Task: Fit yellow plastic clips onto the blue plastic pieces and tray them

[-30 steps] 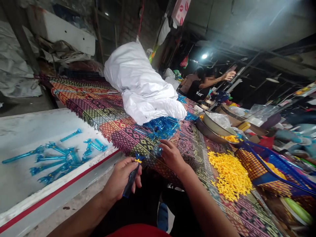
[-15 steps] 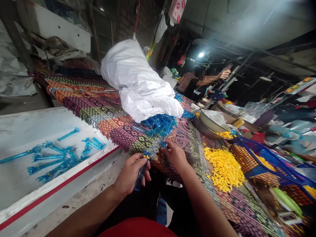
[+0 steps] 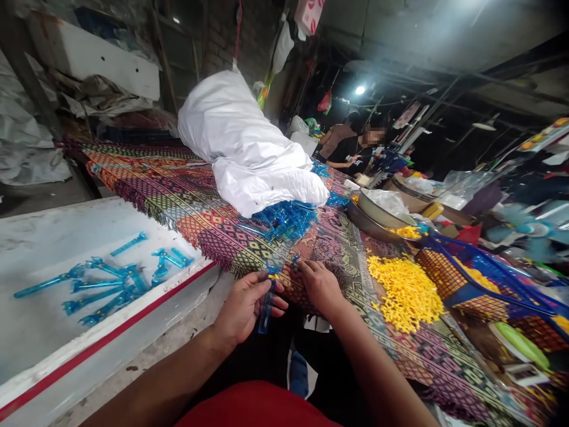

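My left hand [image 3: 243, 308] is closed round a clear blue plastic tube [image 3: 265, 314], which hangs down past the fingers. At its upper end sits a small yellow piece [image 3: 273, 276] with a blue bit above it. Just to the right, my right hand [image 3: 322, 287] pinches a small dark-blue plastic piece [image 3: 296, 258] at the fingertips; its exact shape is too small to tell. Both hands are over the near edge of the patterned cloth [image 3: 249, 252]. Beyond them, a heap of blue plastic parts [image 3: 288, 220] spills from the mouth of a white sack [image 3: 249, 148].
Left of me, a white foam box [image 3: 31, 237] holds several blue tubes [image 3: 104, 284] with yellow bits. On the right lie a pile of yellow pieces [image 3: 404, 293], a blue basket [image 3: 482, 279] and a metal bowl [image 3: 377, 222]. A person in black [image 3: 349, 154] is further back.
My left hand has moved slightly right and up with the blue tube, closer to my right hand. The person at the back has lowered a raised arm. The view has shifted a little.
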`<state>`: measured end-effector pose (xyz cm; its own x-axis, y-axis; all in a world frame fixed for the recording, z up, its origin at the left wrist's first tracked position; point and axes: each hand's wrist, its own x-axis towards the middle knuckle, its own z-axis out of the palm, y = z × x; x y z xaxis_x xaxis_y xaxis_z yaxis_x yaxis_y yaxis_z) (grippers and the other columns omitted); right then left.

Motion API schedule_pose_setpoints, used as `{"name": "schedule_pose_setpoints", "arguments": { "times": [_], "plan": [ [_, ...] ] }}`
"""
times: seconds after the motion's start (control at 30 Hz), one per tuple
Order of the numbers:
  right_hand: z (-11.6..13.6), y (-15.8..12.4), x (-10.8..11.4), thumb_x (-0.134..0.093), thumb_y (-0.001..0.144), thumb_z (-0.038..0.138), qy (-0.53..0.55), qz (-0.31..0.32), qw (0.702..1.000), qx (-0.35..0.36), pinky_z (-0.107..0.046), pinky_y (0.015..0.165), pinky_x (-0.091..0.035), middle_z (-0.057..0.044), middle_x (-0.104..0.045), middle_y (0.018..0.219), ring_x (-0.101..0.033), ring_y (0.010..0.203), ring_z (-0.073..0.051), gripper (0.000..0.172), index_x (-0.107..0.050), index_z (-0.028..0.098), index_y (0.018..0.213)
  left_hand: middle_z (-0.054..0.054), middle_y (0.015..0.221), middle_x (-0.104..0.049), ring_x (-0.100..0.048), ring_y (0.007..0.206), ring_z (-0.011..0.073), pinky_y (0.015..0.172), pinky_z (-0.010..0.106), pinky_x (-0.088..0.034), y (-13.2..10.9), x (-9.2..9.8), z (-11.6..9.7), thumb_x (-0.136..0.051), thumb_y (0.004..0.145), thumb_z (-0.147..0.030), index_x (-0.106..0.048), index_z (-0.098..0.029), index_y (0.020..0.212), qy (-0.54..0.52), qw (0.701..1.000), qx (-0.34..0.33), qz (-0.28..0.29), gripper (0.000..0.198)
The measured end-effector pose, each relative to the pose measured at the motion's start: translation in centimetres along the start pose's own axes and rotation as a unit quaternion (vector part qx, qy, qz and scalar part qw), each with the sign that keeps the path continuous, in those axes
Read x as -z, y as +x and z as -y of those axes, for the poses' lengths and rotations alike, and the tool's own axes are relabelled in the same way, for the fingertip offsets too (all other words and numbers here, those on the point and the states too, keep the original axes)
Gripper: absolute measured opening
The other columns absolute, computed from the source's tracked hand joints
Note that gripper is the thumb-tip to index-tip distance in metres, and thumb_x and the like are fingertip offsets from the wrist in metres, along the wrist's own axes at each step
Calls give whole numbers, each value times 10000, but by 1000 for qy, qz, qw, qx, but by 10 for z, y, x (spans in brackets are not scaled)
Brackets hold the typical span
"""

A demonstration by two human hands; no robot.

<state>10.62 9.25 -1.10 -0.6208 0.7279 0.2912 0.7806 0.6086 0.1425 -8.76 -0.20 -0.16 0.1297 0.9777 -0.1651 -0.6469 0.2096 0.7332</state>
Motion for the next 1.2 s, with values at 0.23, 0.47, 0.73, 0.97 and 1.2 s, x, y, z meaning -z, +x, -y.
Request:
{"name": "schedule_pose_setpoints", "arguments": {
  "times": [0.23, 0.47, 0.73, 0.97, 1.2],
  "plan": [
    [1, 2, -4, -422, 897, 233, 13, -9, 999, -48, -326, 799, -438, -111, -647, 1006, -530, 926, -234, 312, -579, 147, 1153, 62, 872, -609, -665, 641, 197, 588, 352, -550, -1, -3, 3, -587, 780, -218, -537, -129, 933, -25, 1000, 7, 6, 184],
    [7, 15, -3, -458, 882, 251, 47, -26, 994, -95, -292, 768, -444, -96, -647, 959, -567, 912, -220, 304, -588, 173, 1146, 54, 844, -610, -669, 623, 206, 555, 346, -552, 4, -3, 7, -576, 788, -208, -537, -122, 906, -30, 999, 21, 9, 151],
    [-17, 76, -3, -447, 881, 215, 170, -68, 982, -35, -260, 800, -451, -79, -647, 999, -584, 901, -174, 270, -640, 187, 1068, 75, 844, -649, -678, 631, 227, 539, 354, -564, 31, 4, -14, -592, 774, -194, -535, -117, 904, -32, 999, -39, -13, 161],
    [-72, 111, 2, -506, 795, 131, -57, 49, 996, 39, -436, 821, -406, -111, -390, 1389, -435, 1092, -323, 370, -616, 238, 1131, 74, 798, -676, -681, 612, 211, 559, 359, -581, 73, 27, -56, -615, 735, -152, -548, -108, 867, -31, 986, -139, -91, 154],
    [-75, 103, -1, -431, 866, 161, -78, 38, 991, 100, -440, 845, -363, -144, -486, 1298, -384, 1166, -317, 259, -596, 145, 1065, 82, 776, -676, -689, 676, 224, 592, 360, -585, 87, 30, -59, -585, 740, -122, -557, -99, 828, -46, 984, -144, -100, 95]
  ]
}}
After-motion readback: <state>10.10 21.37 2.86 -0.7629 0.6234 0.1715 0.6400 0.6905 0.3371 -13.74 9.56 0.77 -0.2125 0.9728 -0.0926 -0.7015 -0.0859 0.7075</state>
